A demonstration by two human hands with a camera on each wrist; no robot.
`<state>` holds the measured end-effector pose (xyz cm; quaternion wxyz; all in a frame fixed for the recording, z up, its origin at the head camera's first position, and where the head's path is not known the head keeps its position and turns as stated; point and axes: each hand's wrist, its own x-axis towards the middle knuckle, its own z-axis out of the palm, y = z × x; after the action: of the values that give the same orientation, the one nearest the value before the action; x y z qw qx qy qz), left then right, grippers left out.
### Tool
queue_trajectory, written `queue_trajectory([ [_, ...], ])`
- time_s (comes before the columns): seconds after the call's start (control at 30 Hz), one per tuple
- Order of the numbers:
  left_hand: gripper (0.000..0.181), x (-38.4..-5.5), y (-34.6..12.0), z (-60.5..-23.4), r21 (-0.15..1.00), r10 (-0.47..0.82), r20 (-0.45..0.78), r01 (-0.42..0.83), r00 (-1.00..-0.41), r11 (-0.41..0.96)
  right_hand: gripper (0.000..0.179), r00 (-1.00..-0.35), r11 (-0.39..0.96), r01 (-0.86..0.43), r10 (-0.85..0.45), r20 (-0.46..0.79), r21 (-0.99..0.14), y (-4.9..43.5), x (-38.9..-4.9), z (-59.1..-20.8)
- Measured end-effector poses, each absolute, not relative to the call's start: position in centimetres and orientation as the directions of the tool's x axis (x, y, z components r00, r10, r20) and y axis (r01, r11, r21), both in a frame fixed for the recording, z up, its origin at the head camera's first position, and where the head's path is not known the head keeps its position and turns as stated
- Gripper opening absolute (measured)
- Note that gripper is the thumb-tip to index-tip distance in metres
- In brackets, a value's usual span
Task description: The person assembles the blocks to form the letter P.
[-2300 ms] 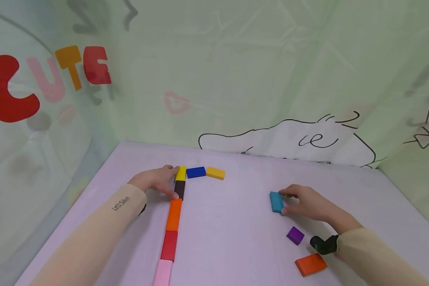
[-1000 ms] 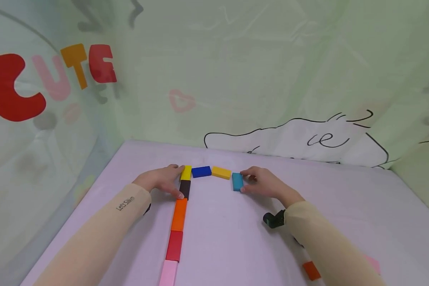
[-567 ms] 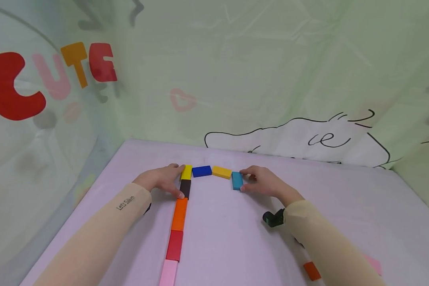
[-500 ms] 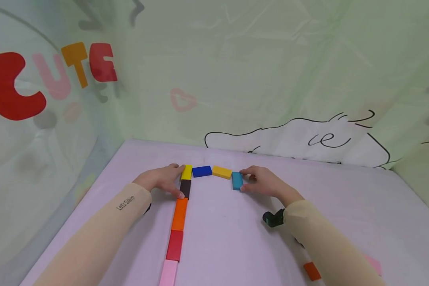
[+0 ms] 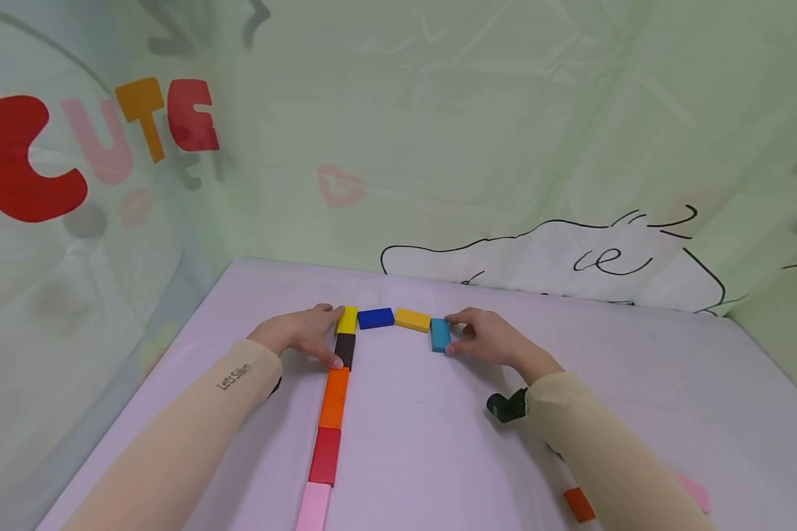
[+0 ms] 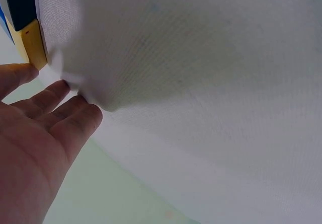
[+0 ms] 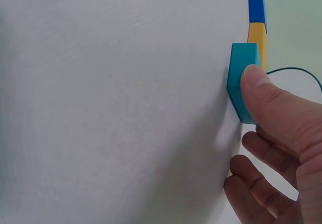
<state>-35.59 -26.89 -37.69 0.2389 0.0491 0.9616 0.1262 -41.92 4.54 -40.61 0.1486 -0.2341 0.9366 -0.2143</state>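
Observation:
In the head view, my right hand [image 5: 491, 337] pinches a teal block [image 5: 440, 335] on the table. The block's top left corner meets the amber block [image 5: 412, 319], and a blue block [image 5: 375, 318] lies left of that. In the right wrist view, my thumb lies on the face of the teal block [image 7: 243, 68] while the other fingers are partly hidden. My left hand [image 5: 297, 333] rests beside a yellow block [image 5: 348, 319] and a black block [image 5: 344, 351]. Its index finger touches the yellow block, and its thumb is at the black block's near end.
An orange block [image 5: 333, 398], a red block [image 5: 325, 455] and a pink block [image 5: 314, 507] continue the column towards me. Under the right forearm lie a red-orange block [image 5: 579, 504] and a partly covered pink piece [image 5: 694, 492]. A printed curtain [image 5: 478, 147] stands behind the table.
My right hand has carried the teal block left and away from me, up to the amber block. Over the last half second it shifts only slightly. The left hand stays at the yellow and black blocks.

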Motion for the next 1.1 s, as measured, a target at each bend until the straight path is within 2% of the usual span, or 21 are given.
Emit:
queue_trajectory([
  [0.83,0.100,-35.6,-26.6,-37.6,0.261,0.155,-0.444,0.038,-0.882,0.965,0.066,-0.844,0.793,-0.367,-0.504,-0.184,-0.486,4.9,-41.8,-40.5],
  [1.1,0.100,-35.6,-26.8,-37.8,0.254,0.149,-0.444,0.036,-0.883,0.966,0.058,-0.830,0.779,-0.400,-0.532,-0.169,-0.483,5.7,-41.1,-40.0],
])
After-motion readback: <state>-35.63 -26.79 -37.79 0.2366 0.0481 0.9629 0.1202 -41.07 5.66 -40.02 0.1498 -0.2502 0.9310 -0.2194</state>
